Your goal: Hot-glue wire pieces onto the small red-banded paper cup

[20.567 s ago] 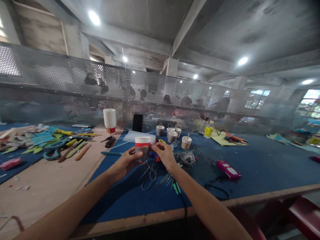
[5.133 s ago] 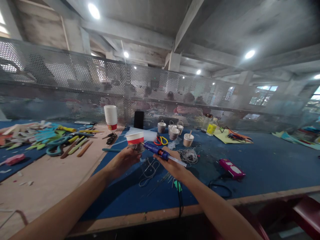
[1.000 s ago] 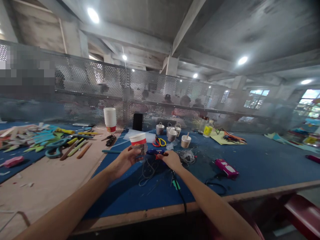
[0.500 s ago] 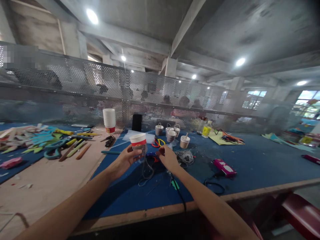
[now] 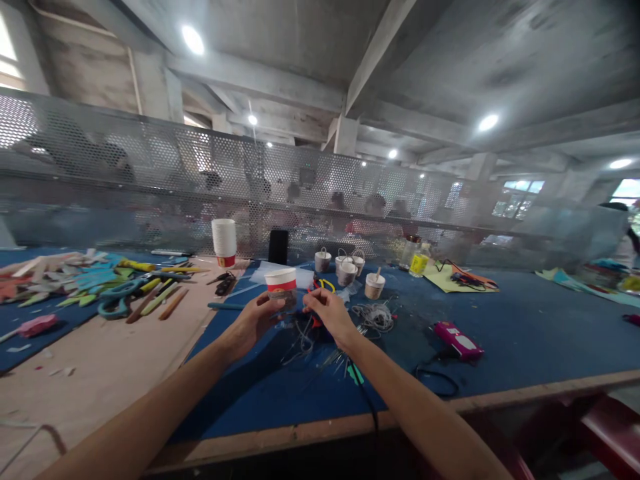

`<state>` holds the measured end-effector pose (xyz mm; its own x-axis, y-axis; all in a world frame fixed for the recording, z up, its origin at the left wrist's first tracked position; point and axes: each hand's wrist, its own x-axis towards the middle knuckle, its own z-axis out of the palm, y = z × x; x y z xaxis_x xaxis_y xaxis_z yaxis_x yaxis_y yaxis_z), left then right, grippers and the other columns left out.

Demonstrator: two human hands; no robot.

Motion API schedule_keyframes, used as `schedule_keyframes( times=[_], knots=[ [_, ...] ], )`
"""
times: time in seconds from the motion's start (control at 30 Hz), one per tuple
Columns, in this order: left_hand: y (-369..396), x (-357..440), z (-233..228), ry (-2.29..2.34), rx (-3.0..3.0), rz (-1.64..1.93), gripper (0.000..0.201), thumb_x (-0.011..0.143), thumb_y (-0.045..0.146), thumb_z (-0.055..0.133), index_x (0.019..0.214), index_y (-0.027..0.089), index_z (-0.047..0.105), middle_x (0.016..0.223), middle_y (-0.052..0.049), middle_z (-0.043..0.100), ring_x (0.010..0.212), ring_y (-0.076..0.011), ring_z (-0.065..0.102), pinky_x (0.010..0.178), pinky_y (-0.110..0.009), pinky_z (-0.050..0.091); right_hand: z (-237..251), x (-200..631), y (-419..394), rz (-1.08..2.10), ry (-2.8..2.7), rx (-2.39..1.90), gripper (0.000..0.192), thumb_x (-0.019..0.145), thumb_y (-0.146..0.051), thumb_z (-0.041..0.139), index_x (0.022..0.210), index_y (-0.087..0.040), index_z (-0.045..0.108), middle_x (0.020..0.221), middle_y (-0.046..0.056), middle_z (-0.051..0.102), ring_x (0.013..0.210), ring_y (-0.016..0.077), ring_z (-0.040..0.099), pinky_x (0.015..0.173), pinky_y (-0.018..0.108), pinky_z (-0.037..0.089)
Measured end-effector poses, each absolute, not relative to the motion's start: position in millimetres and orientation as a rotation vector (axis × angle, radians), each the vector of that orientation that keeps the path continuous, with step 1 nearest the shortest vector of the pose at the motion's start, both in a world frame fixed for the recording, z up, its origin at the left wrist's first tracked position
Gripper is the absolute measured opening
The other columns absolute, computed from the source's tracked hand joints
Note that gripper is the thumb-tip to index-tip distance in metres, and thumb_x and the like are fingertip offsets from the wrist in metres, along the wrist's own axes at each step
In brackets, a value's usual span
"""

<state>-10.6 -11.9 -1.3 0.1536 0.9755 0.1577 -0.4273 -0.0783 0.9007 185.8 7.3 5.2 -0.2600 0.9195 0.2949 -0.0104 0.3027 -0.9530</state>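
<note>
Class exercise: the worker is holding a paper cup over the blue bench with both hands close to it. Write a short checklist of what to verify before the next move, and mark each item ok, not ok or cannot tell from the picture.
1. Paper cup held upright in the left hand: ok.
2. Right hand at the cup's side with fingertips closed near it: ok; whether it pinches anything, cannot tell.
3. Glue gun within reach: cannot tell, only a bit of blue shows behind the hands.
4. Scissors lying clear of both hands, just beyond the cup: ok.
5. Black cord running under the right forearm and over the bench edge, a possible snag: not ok.
6. Finished small cups standing apart from the working spot: ok.
</note>
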Motion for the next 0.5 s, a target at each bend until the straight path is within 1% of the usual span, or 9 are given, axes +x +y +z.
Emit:
schedule_keyframes(
  times=[0.13, 0.23, 0.33, 0.5],
  knots=[
    [-11.5, -10.0, -4.0, 0.688, 1.053, 1.276, 0.036, 0.078, 0.024, 0.080, 0.113, 0.017, 0.075, 0.121, -0.013, 0.075, 0.109, -0.0260, 0.069, 0.086, -0.032, 0.053, 1.0, 189.8, 12.9, 0.972, -1.564, -0.815, 0.027, 0.087, -0.047, 0.066, 0.083, -0.020, 0.070, 0.083, 0.002, 0.073, 0.081, 0.0184, 0.065, 0.079, 0.029, 0.047],
    [-11.7, -8.9, -5.3, 0.663, 1.044, 1.262, 0.035, 0.079, 0.022, 0.078, 0.114, 0.018, 0.075, 0.120, -0.012, 0.075, 0.106, -0.0243, 0.070, 0.088, -0.032, 0.053, 0.1, 189.4, 12.7, 0.901, -1.560, -0.825, 0.027, 0.088, -0.045, 0.064, 0.083, -0.020, 0.072, 0.084, 0.001, 0.072, 0.079, 0.0174, 0.062, 0.076, 0.027, 0.045],
    [-12.6, -7.9, -4.6, 0.656, 1.037, 1.253, 0.037, 0.078, 0.020, 0.078, 0.114, 0.018, 0.075, 0.119, -0.011, 0.076, 0.103, -0.0233, 0.070, 0.085, -0.031, 0.053, 0.8, 187.8, 11.9, 0.920, -1.510, -0.839, 0.027, 0.086, -0.045, 0.065, 0.082, -0.019, 0.071, 0.081, 0.001, 0.071, 0.076, 0.0172, 0.062, 0.074, 0.027, 0.045],
    [-13.3, -6.3, -2.8, 0.633, 1.040, 1.240, 0.036, 0.077, 0.020, 0.080, 0.113, 0.018, 0.076, 0.121, -0.011, 0.075, 0.107, -0.0232, 0.068, 0.085, -0.030, 0.053, -1.4, 186.2, 14.3, 0.989, -1.449, -0.803, 0.026, 0.084, -0.045, 0.067, 0.080, -0.020, 0.070, 0.080, 0.002, 0.073, 0.080, 0.0200, 0.066, 0.078, 0.030, 0.049]
  ],
)
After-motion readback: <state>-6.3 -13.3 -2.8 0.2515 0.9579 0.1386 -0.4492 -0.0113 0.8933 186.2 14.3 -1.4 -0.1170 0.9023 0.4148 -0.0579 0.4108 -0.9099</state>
